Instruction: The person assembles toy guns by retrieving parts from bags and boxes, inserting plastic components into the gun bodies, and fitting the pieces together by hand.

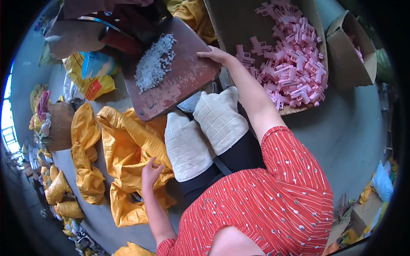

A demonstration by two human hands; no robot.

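My right hand (216, 56) rests at the right edge of a worn reddish-brown work plate (188, 81), its fingers stretched over the surface and nothing visible in them. On that plate lies a pile of small translucent white plastic bits (154, 64), left of the hand and apart from it. My left hand (151, 173) is low, over an open orange-yellow woven sack (124, 149) beside my left leg. Its thumb and a finger are spread, with nothing seen between them. Dark machine parts (121, 40) stand over the far left of the plate.
A large cardboard box (232, 25) of pink plastic pieces (294, 68) stands to my right, with a smaller carton (352, 55) beyond. Quilted cream pads (188, 145) cover my knees. Another orange sack (85, 158), a yellow bag (92, 81) and a brown carton (61, 126) are left.
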